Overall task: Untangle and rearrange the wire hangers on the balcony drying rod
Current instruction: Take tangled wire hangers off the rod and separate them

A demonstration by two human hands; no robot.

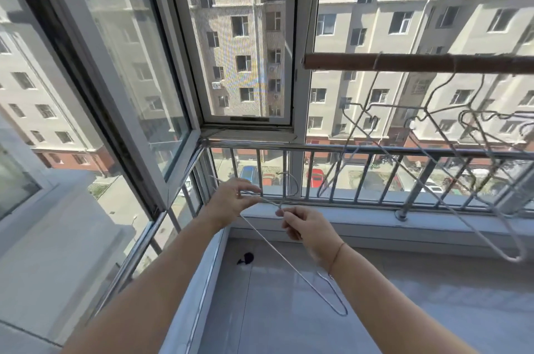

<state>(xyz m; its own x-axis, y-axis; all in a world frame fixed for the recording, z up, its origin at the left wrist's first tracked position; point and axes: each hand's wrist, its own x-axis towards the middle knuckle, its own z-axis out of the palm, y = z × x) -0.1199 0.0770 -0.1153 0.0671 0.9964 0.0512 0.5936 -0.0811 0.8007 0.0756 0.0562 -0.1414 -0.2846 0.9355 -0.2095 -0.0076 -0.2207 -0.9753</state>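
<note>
A single white wire hanger [277, 249] is held low in front of the window sill, its hook curving up near the railing. My left hand [231, 200] pinches the hanger's shoulder wire left of the neck. My right hand [306, 226] pinches the twisted neck just below the hook. The brown drying rod [419, 63] runs across the upper right. Several wire hangers [433, 151] dangle from it in a tangled cluster, tilted at odd angles and hooked through one another.
A metal railing [346, 150] runs behind the sill [332, 223]. An open window sash [138, 79] swings inward at the left. A small dark object [245, 258] lies on the grey ledge. Apartment blocks and parked cars lie beyond.
</note>
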